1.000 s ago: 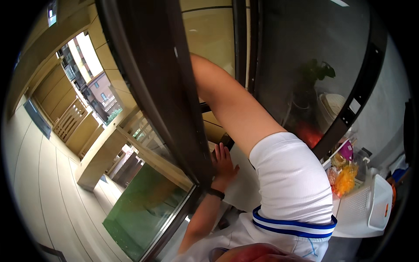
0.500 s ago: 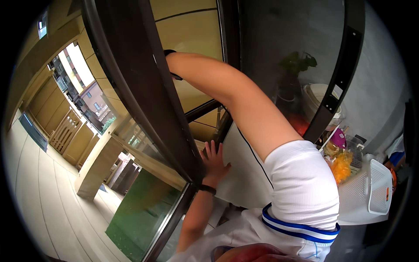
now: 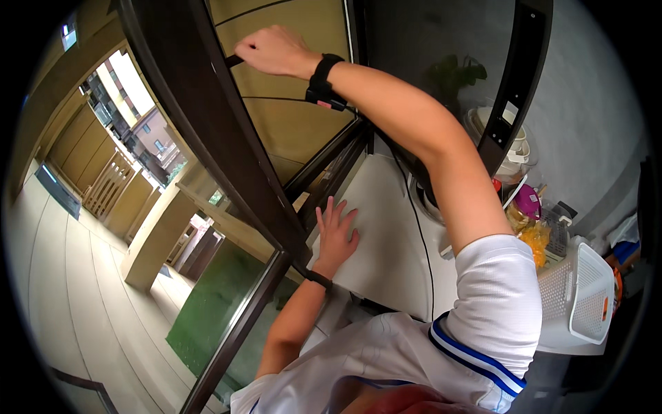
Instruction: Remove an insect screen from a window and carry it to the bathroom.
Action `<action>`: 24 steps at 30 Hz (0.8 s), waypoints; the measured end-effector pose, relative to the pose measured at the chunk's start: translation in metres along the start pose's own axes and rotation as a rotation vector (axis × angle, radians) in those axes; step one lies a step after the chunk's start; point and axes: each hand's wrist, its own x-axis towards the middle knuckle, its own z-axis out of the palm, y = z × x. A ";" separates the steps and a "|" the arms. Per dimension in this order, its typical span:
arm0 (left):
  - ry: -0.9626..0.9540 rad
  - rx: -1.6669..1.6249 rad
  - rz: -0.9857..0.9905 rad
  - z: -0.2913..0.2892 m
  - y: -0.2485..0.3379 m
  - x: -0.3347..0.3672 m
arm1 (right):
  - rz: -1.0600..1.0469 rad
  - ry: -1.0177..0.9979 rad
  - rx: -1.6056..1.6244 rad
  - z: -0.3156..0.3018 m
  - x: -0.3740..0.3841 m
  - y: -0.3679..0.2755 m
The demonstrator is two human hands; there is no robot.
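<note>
Dark-brown window frame [image 3: 203, 117]: slanted from about eleven o'clock down toward the centre.
Right hand [image 3: 276, 52]: raised at eleven o'clock; its grip is curled closed around a short dark handle [image 3: 235, 61] at the frame's edge.
Left hand [image 3: 336, 238]: held near the centre, fingers spread wide, nothing held in its grip; whether the white, flat-topped counter [image 3: 386, 234] is touched cannot be told.
Thin black cable [image 3: 423, 248]: laid across the counter toward four o'clock.
White perforated plastic basket [image 3: 576, 297]: seen at four o'clock.
</note>
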 end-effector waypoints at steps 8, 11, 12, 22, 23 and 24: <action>0.014 0.102 -0.131 -0.030 0.015 -0.017 | -0.068 0.014 0.096 -0.032 -0.020 0.014; 0.051 0.049 -0.153 -0.034 0.010 -0.026 | -0.058 -0.016 0.094 -0.054 -0.035 0.026; 0.063 0.048 -0.136 -0.037 0.008 -0.029 | -0.103 0.012 0.095 -0.054 -0.036 0.022; 0.087 0.058 -0.182 -0.051 0.004 -0.042 | 0.064 0.129 0.357 -0.033 -0.052 0.013; 0.093 0.061 -0.174 -0.056 0.002 -0.043 | 0.068 0.124 0.297 -0.036 -0.052 0.016; 0.084 0.032 -0.169 -0.060 0.003 -0.048 | 0.069 0.111 0.245 -0.034 -0.054 0.014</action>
